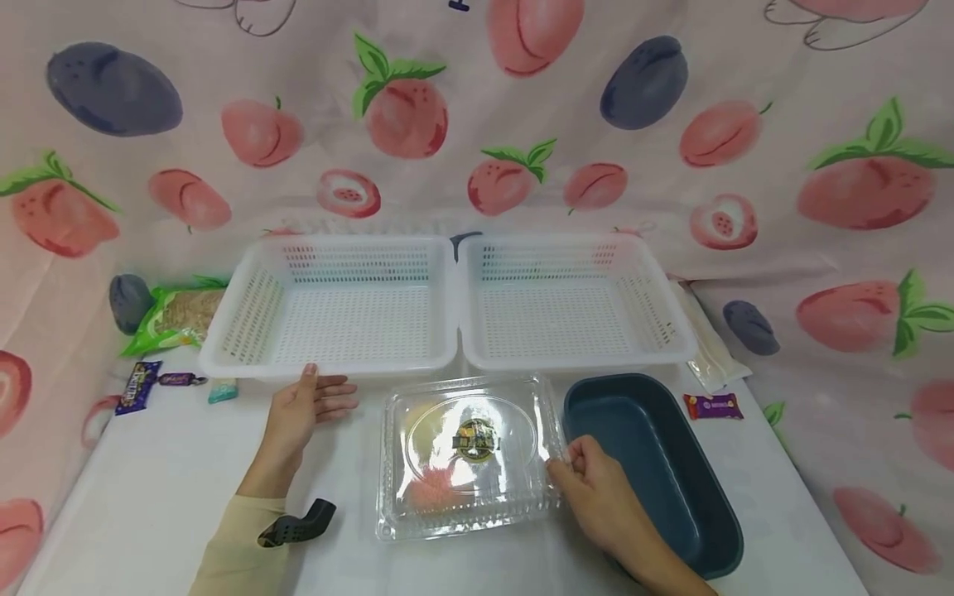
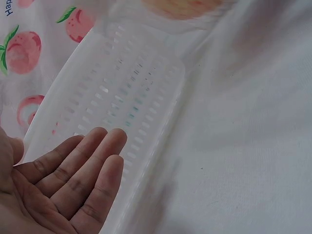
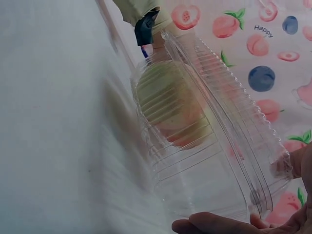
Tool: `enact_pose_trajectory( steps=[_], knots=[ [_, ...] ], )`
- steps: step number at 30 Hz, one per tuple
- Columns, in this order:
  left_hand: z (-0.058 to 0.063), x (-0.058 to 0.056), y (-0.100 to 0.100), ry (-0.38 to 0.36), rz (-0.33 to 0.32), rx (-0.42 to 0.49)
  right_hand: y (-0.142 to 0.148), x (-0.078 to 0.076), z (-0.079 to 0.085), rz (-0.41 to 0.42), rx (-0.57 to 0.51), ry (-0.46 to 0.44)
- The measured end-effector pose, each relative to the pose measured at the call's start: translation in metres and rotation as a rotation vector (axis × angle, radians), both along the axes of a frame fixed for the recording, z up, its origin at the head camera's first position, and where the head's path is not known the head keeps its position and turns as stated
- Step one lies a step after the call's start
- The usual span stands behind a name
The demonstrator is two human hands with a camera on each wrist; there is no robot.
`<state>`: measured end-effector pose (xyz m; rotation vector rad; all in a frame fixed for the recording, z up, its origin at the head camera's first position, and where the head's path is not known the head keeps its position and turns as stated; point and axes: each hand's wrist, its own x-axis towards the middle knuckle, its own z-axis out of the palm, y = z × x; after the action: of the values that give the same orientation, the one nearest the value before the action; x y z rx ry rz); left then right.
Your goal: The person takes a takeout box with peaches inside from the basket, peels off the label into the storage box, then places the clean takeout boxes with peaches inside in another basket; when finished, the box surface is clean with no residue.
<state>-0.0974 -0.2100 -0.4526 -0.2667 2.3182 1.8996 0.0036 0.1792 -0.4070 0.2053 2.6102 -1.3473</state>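
My right hand (image 1: 604, 501) grips the right edge of a clear plastic clamshell box (image 1: 507, 484), thumb above and fingers below in the right wrist view. The lid is down and carries a dark and yellow label (image 1: 475, 440). Through the plastic shows a rounded yellow-green and red fruit-like thing (image 3: 170, 105). My left hand (image 1: 291, 418) is to the left of the box, fingers straight and apart, holding nothing. Its thumb tip overlaps the front rim of the left white basket (image 1: 395, 364) in the head view. In the left wrist view its palm (image 2: 44, 204) shows bare.
A second white basket (image 1: 574, 362) stands beside the first. Right of the box sits a dark blue tray (image 1: 663, 455). Small wrapped snacks (image 1: 138, 387) and a green bag (image 1: 182, 319) lie left; a red-purple packet (image 1: 713, 406) and a pale packet (image 1: 711, 348) lie right.
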Motion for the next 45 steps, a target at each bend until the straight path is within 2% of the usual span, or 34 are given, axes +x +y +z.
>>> enact_pose_trajectory(
  steps=[8,14,19,26,29,33,37,45],
  knots=[
    [0.001,-0.001,0.000,0.010,0.001,-0.008,-0.001,-0.005,-0.010,-0.007,0.040,-0.034],
    [0.000,0.000,0.001,-0.005,0.003,-0.024,-0.002,-0.009,-0.011,0.020,0.071,-0.064],
    [-0.001,0.000,0.002,-0.002,0.014,-0.019,0.001,-0.011,-0.011,0.049,0.097,-0.048],
    [0.002,0.000,0.002,-0.029,0.018,-0.002,0.001,-0.011,-0.010,0.115,0.196,-0.015],
    [0.004,0.000,0.002,-0.033,0.018,-0.001,0.001,-0.010,-0.005,0.137,0.238,-0.016],
    [0.007,-0.002,0.002,-0.012,0.015,-0.010,0.001,-0.011,0.005,0.121,0.270,-0.012],
    [0.010,-0.002,0.003,-0.003,0.026,-0.003,0.004,-0.012,0.017,0.106,0.259,0.014],
    [0.016,0.007,0.003,-0.074,0.096,-0.009,0.020,-0.025,0.036,0.048,0.235,0.079]
  ],
)
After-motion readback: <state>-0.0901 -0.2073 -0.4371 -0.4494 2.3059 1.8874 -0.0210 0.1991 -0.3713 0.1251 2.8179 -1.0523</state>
